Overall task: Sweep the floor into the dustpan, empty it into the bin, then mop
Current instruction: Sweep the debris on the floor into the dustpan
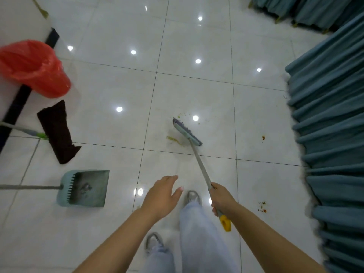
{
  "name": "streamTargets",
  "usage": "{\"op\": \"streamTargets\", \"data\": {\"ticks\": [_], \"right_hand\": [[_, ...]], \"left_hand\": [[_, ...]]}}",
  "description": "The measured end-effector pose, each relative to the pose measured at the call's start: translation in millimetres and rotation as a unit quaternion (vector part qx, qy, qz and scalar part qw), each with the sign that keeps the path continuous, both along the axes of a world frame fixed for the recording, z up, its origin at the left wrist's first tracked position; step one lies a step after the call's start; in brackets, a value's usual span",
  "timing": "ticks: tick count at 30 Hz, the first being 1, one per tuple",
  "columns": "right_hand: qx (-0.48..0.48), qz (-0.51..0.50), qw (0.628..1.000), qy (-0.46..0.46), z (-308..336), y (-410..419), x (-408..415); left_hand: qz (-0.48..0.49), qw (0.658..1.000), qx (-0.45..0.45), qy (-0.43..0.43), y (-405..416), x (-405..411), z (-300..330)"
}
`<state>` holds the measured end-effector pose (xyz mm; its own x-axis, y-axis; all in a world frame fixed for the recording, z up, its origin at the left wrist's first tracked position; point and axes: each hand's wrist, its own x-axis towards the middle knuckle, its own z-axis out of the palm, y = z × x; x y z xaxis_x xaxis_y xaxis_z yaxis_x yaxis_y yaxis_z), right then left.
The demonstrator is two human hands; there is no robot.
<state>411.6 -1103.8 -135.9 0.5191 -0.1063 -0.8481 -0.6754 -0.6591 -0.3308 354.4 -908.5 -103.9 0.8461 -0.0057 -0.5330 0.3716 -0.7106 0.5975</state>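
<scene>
a: two hands in view. the right hand [220,199] is curled round the metal handle of the broom [187,133], just above its yellow end cap [226,223]. the left hand [163,194] holds nothing, fingers straight and spread, hovering over the floor [197,36] in front of the body.

b: where is the broom head?

a: down on the white tiles ahead of the feet, set at a slant, purple bristles along its far edge. green crumbs [184,115] lie just beyond it, and a yellowish smear [174,139] lies just beside its near edge.

b: any other dirt?

a: reddish specks [262,206] on the right near the person's side, and one small red spot [263,137] further ahead, both close to the teal pleated cloth [325,125] that runs down the right edge.

b: and the dustpan?

a: the dustpan [86,188] lies flat on the floor to the left, well apart from the broom, its long handle running off the left edge. there are dark marks inside it.

b: the bin and mop?

a: the bin [35,67], lined with a red bag, stands far left by the wall. the mop [58,131] lies just near it, dark brown pad flat on the tiles, green joint at the pole.
</scene>
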Motion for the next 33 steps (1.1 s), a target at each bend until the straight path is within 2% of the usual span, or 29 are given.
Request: {"op": "streamTargets", "data": {"ticks": [5,10,17,20,23,26,29,33], "right_hand": [[0.029,-0.012,0.999,-0.017,5,5,61],[0.021,-0.038,0.999,-0.006,-24,-18,145],[-0.003,-0.041,0.999,-0.009,-60,-49,233],[-0.006,0.007,1.000,0.003,-70,-55,255],[0.022,0.065,0.996,0.061,-68,-55,276],[0.055,0.069,0.989,0.116,-63,-55,293],[0.088,0.042,0.986,0.132,-66,-51,298],[0.087,0.066,0.984,0.139,-83,-41,283]], "left_hand": [[-0.009,0.999,-0.035,0.035,-58,37,-13],[0.047,0.994,-0.065,0.073,-101,111,-20],[0.119,0.966,-0.177,0.146,-159,209,-36],[0.182,0.933,-0.237,0.201,-165,234,-45],[0.271,0.880,-0.274,0.279,-170,250,-42],[0.341,0.849,-0.277,0.294,-175,253,-42],[0.368,0.860,-0.226,0.271,-178,244,-47],[0.359,0.886,-0.182,0.231,-171,215,-57]]}}
